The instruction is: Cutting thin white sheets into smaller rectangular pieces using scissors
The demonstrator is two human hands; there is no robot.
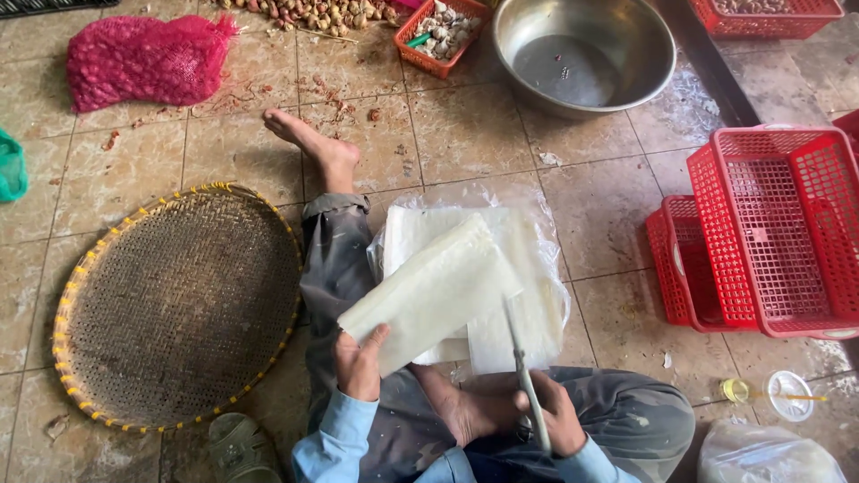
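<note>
My left hand grips the near edge of a folded stack of white translucent sheets, lifted and tilted above my lap. My right hand is closed around a long thin knife whose blade points up toward the sheets' lower right corner. Under the lifted stack lies a larger pile of white sheets on clear plastic. I sit on the tiled floor, one leg stretched out with a bare foot and the other folded with its foot by my right hand.
A round woven bamboo tray lies at left, a sandal below it. Red plastic baskets stack at right. A metal basin, an orange basket of garlic and a pink mesh sack sit at the back.
</note>
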